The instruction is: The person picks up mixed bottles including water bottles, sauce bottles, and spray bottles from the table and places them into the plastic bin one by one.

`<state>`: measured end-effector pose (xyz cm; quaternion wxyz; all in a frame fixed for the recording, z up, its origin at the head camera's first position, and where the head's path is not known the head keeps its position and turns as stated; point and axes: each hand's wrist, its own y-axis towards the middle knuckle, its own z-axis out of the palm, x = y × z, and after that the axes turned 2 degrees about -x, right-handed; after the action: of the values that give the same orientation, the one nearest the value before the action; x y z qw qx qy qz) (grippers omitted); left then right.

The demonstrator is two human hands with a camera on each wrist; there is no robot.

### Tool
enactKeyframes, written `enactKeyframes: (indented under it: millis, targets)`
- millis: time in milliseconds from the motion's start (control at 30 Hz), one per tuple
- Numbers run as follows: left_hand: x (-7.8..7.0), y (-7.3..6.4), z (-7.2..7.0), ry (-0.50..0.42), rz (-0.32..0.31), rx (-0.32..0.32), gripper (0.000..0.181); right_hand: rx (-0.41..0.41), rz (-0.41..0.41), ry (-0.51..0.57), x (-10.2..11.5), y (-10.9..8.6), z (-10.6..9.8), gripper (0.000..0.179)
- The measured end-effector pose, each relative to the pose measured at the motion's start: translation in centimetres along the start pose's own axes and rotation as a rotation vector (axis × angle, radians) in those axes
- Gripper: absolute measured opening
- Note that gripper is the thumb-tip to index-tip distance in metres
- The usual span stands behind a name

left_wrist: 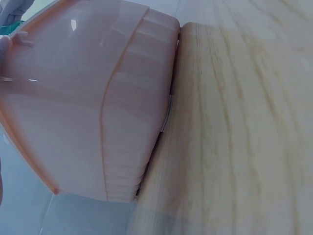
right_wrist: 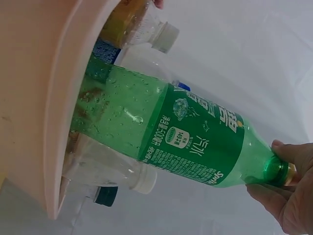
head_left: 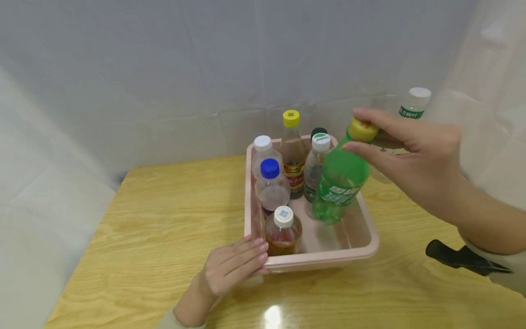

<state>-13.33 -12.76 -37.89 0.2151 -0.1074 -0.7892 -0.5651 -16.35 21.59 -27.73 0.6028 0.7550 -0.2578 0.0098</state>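
My right hand (head_left: 423, 160) pinches a green Sprite bottle (head_left: 343, 176) by its yellow cap and neck. The bottle leans, its bottom dipping inside a pink plastic bin (head_left: 365, 219); in the right wrist view the label of the Sprite bottle (right_wrist: 195, 137) shows plainly. On the bin's near left corner rests my left hand (head_left: 234, 267), fingers lying straight over the rim. Inside stand a bottle with amber liquid (head_left: 283, 233), a blue-capped bottle (head_left: 272, 189), a white-capped bottle (head_left: 263, 155), a yellow-capped sauce bottle (head_left: 292, 155) and a clear bottle with a white-and-green cap (head_left: 316, 160).
A dark cap (head_left: 318, 131) shows behind the clear bottle in the bin. Right of the bin stands a clear bottle with a white cap (head_left: 415, 105), partly behind my right hand. Everything is on a wooden table (head_left: 172, 219). A pale sheet (head_left: 164, 82) hangs behind it.
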Motion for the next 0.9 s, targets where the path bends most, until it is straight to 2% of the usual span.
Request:
enactKeyframes:
  millis: [67,167,233,400,533,667,800,900]
  targets:
    - [0.0,0.0,0.0,0.002,-0.002,0.003,0.017,-0.008,-0.007,-0.02,5.3,2.2,1.8,0.038]
    - [0.0,0.0,-0.1,0.0,-0.006,0.005,0.017,0.024,-0.007,-0.096,7.2,2.8,2.8,0.049]
    - [-0.1,0.0,-0.1,-0.002,-0.007,0.006,0.017,0.043,0.0,-0.134,7.3,2.8,3.1,0.054]
    - [-0.1,-0.1,0.0,-0.004,-0.009,0.007,0.017,0.163,0.03,-0.218,6.5,2.1,3.2,0.041]
    - [-0.1,-0.1,0.0,0.0,-0.006,0.005,0.017,0.247,0.049,-0.244,6.2,1.7,3.4,0.043]
    - [0.0,-0.1,0.0,0.003,-0.004,0.005,0.018,0.262,0.026,-0.249,5.7,1.2,3.7,0.043]
    - [0.0,-0.1,0.0,0.0,-0.008,0.009,0.017,0.274,0.0,-0.268,5.1,0.7,3.8,0.053]
    - [0.0,-0.1,0.0,-0.003,-0.009,0.012,0.017,0.296,0.027,-0.269,4.9,0.2,3.8,0.047]
